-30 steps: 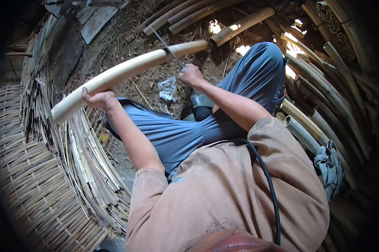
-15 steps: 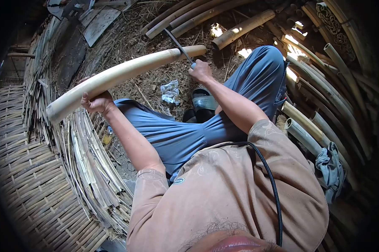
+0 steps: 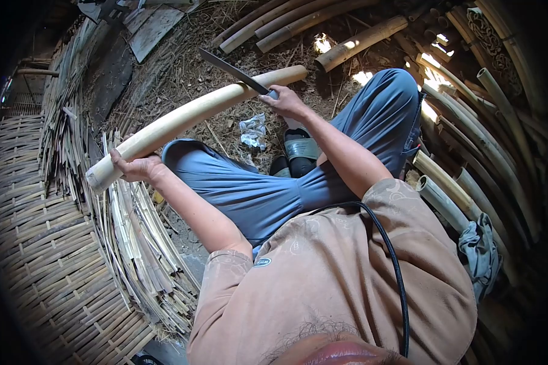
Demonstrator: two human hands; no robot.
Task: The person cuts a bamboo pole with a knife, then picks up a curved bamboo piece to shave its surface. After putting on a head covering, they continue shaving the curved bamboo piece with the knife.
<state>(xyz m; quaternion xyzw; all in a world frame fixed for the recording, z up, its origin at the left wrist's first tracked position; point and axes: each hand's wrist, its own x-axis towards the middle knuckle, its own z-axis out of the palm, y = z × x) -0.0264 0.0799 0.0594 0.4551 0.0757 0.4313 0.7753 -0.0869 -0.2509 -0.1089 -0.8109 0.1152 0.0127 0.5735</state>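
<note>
I see the left hand clamped under the bamboo pole at mid-left, the right hand closed on the knife lying on the pole at upper centre. Risk: the blade skids off the smooth, round pole toward the knees or the gripping fingers — esp. if the pole rolls.

A long, pale cream bamboo pole slants across the scene from low on the left up to the far right, raised clear of the straw-littered ground. Its skin looks smooth and clean, and it bows slightly along its length. The near left end is cut square and shows a hollow rim; the far end is rounded off. Across its far part lies a dark, long-bladed knife, the blade pointing up and left, its edge laid on the pole's upper side and its handle end just to the right of the pole. The blade looks flat, narrow and dull.
</note>
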